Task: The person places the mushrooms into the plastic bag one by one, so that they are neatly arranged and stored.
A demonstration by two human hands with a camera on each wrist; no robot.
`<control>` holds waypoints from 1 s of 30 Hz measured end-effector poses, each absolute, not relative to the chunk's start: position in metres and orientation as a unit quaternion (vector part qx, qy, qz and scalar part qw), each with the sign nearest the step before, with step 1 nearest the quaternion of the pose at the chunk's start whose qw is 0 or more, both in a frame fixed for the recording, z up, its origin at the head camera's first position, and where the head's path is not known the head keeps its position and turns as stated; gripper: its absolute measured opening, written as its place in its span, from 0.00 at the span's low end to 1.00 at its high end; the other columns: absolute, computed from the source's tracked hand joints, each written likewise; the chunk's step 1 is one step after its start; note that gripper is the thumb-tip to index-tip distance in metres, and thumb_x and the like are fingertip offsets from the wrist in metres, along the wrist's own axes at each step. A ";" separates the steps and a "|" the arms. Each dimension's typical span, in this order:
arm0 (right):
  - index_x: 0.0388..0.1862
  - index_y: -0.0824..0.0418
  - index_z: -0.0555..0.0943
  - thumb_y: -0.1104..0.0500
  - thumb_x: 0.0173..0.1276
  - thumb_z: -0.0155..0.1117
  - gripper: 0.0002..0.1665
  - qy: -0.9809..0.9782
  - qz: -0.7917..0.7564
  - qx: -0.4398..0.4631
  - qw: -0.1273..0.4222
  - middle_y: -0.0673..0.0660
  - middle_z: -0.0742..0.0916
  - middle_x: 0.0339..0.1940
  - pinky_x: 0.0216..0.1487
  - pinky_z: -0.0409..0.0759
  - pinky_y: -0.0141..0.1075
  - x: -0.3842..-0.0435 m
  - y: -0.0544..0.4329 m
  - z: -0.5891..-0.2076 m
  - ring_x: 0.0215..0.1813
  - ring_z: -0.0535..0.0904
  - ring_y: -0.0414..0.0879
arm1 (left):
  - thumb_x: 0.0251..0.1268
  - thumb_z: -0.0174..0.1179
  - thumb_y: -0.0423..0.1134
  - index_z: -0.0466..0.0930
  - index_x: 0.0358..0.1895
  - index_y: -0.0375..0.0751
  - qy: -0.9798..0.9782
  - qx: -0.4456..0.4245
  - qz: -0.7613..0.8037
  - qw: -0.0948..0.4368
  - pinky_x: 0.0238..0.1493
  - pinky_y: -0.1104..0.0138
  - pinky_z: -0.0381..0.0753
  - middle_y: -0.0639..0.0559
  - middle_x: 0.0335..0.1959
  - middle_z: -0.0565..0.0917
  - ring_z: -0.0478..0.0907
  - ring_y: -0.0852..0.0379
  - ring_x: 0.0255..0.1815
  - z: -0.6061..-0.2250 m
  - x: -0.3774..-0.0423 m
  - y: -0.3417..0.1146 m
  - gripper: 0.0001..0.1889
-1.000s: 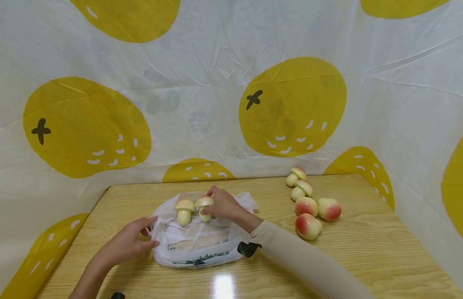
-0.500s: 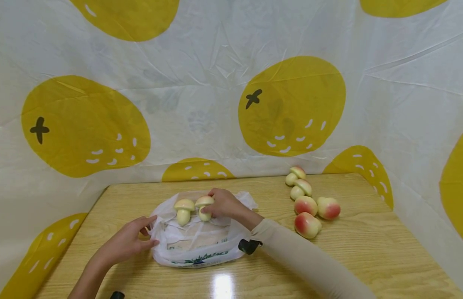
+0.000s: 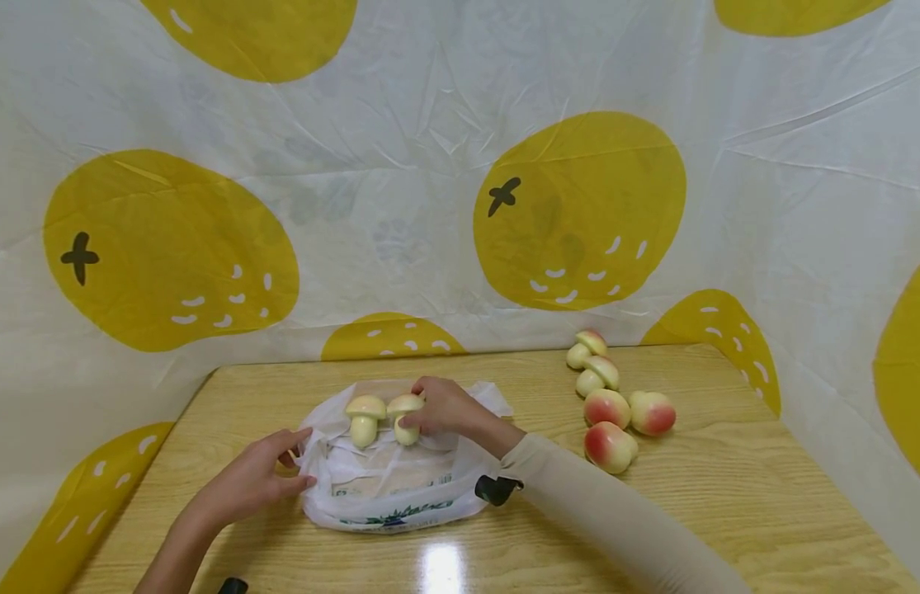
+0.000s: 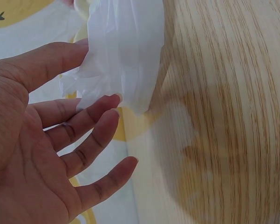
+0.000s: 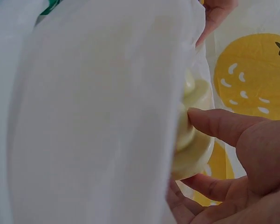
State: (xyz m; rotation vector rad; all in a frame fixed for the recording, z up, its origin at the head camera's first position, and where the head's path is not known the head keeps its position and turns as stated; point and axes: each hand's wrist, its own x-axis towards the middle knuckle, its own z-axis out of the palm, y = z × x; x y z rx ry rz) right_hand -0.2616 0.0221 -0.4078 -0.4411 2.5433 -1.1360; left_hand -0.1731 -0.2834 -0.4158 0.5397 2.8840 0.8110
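Plastic bag: white film lying spread on the wooden table, green print along its 6 o'clock wall; clock places below are read from its centre, as the head view shows it.
Left hand: at 9 o'clock, thumb and index finger meeting the bag's edge, the other three spread and gently bent, clear of the film; the touch probably steadies the thin edge so it does not fold inward. The film covers the thumb and index tips in the left wrist view, so I cannot tell whether they pinch it or merely press.
Left mushroom: just inside 12 o'clock, cap toward 12 and stem toward 6, with no fingers on it; the bag seems to bear it.
Right mushroom: just beside the first, turned the same way, which suggests deliberate pairing.
Right hand: at 1 o'clock, grasping the right mushroom, thumb on the stem and fingers at the cap's far side, likely because the narrow stem suits a pinch.
Loose mushrooms: two at 2 o'clock, off the bag.
Red-and-cream pieces: three bunched near 3 o'clock, seemingly a stock set apart.
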 end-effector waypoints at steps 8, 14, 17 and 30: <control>0.63 0.67 0.78 0.51 0.65 0.74 0.33 0.911 -0.334 -0.201 0.132 0.58 0.90 0.35 0.41 0.79 0.37 -0.259 0.035 -0.392 0.39 0.85 0.47 | 0.58 0.75 0.47 0.72 0.68 0.25 0.946 0.174 0.268 0.053 0.41 0.66 0.79 0.56 0.42 0.80 0.76 0.58 0.43 -0.415 -0.173 -0.283 0.40; 0.63 0.64 0.79 0.51 0.67 0.72 0.29 0.912 -0.335 -0.209 0.112 0.62 0.86 0.51 0.45 0.82 0.42 -0.257 0.054 -0.376 0.50 0.83 0.53 | 0.58 0.75 0.47 0.72 0.68 0.25 0.947 0.172 0.267 0.053 0.42 0.66 0.79 0.56 0.41 0.79 0.76 0.58 0.43 -0.414 -0.173 -0.283 0.40; 0.61 0.61 0.80 0.52 0.68 0.72 0.26 0.912 -0.344 -0.200 0.103 0.61 0.86 0.51 0.44 0.82 0.41 -0.257 0.067 -0.370 0.50 0.83 0.52 | 0.58 0.75 0.47 0.72 0.68 0.25 0.946 0.173 0.268 0.052 0.42 0.66 0.80 0.56 0.41 0.79 0.76 0.58 0.43 -0.414 -0.173 -0.283 0.40; 0.58 0.62 0.82 0.55 0.69 0.71 0.21 0.918 -0.349 -0.174 0.067 0.57 0.87 0.43 0.36 0.78 0.37 -0.265 0.131 -0.355 0.36 0.81 0.46 | 0.59 0.74 0.47 0.71 0.68 0.24 0.944 0.179 0.271 0.056 0.40 0.66 0.79 0.56 0.42 0.79 0.77 0.58 0.42 -0.413 -0.174 -0.283 0.40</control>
